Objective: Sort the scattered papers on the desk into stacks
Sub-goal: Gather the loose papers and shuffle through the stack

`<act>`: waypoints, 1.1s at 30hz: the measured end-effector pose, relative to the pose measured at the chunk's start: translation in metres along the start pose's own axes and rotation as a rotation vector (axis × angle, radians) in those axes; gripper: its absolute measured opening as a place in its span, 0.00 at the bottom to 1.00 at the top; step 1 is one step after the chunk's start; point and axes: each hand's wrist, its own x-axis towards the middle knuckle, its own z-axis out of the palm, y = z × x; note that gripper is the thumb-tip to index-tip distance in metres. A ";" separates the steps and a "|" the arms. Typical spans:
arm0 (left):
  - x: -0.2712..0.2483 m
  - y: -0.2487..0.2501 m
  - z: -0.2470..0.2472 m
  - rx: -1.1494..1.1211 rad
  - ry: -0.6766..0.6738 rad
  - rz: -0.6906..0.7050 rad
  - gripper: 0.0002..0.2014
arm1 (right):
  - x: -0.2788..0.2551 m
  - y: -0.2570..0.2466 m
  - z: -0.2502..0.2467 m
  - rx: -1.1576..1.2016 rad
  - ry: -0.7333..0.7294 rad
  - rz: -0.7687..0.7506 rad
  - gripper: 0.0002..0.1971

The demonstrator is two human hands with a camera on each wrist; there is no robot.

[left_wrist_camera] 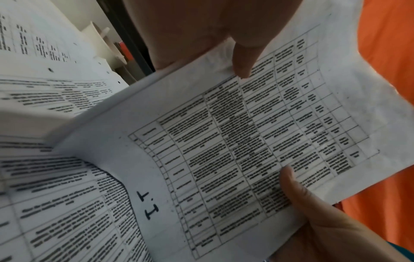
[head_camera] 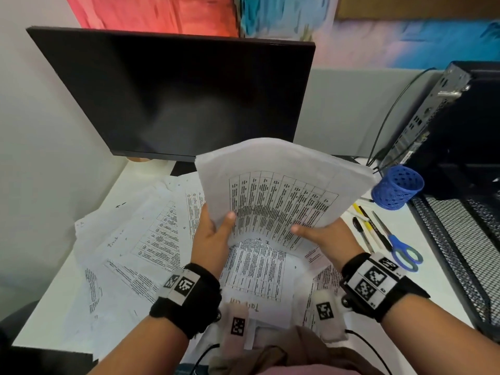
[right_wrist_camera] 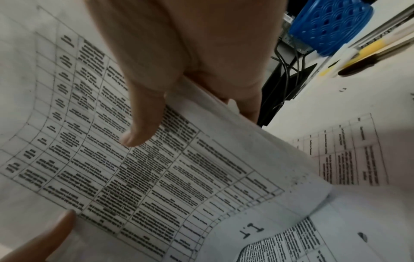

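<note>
A bundle of printed table sheets (head_camera: 281, 185) stands lifted above the desk, bowed toward me, with "1.1" handwritten near its lower edge (left_wrist_camera: 147, 205). My left hand (head_camera: 213, 234) grips its left side, thumb on the front and fingers behind. My right hand (head_camera: 322, 234) grips its right side the same way, thumb (right_wrist_camera: 143, 124) pressed on the print. More printed sheets (head_camera: 140, 247) lie scattered flat over the white desk to the left and beneath the bundle (head_camera: 257, 269).
A dark monitor (head_camera: 176, 96) stands behind the papers. At right sit a blue mesh pen cup (head_camera: 397, 188), pens (head_camera: 365, 223), blue-handled scissors (head_camera: 400, 247), a black mesh tray (head_camera: 465, 244) and a computer case (head_camera: 443, 117) with cables.
</note>
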 end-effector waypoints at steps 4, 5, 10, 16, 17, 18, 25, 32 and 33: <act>0.007 -0.003 -0.008 0.009 0.006 -0.009 0.18 | 0.002 -0.002 -0.004 0.068 -0.048 -0.059 0.26; 0.008 -0.003 -0.009 0.018 -0.002 -0.015 0.17 | 0.004 -0.001 -0.006 0.072 -0.053 -0.070 0.26; 0.008 -0.010 -0.008 0.173 -0.060 -0.056 0.11 | 0.008 0.005 -0.003 0.087 -0.048 -0.096 0.22; 0.014 -0.001 -0.010 0.144 0.045 -0.057 0.11 | 0.008 -0.001 -0.015 0.078 -0.050 -0.063 0.16; 0.015 0.003 -0.010 0.121 0.061 -0.057 0.11 | 0.007 0.000 -0.019 0.087 -0.048 -0.055 0.17; 0.016 0.007 -0.010 0.100 0.074 -0.053 0.11 | 0.007 0.004 -0.024 0.104 -0.050 -0.041 0.19; 0.013 0.025 0.011 -0.030 -0.007 -0.042 0.15 | -0.008 0.025 -0.042 -0.123 -0.070 -0.045 0.31; 0.007 0.016 0.031 0.120 -0.149 -0.060 0.12 | -0.014 0.034 -0.090 -0.133 0.119 -0.017 0.11; 0.003 0.013 0.032 0.156 -0.196 -0.073 0.11 | -0.015 0.037 -0.101 -0.159 0.159 0.006 0.11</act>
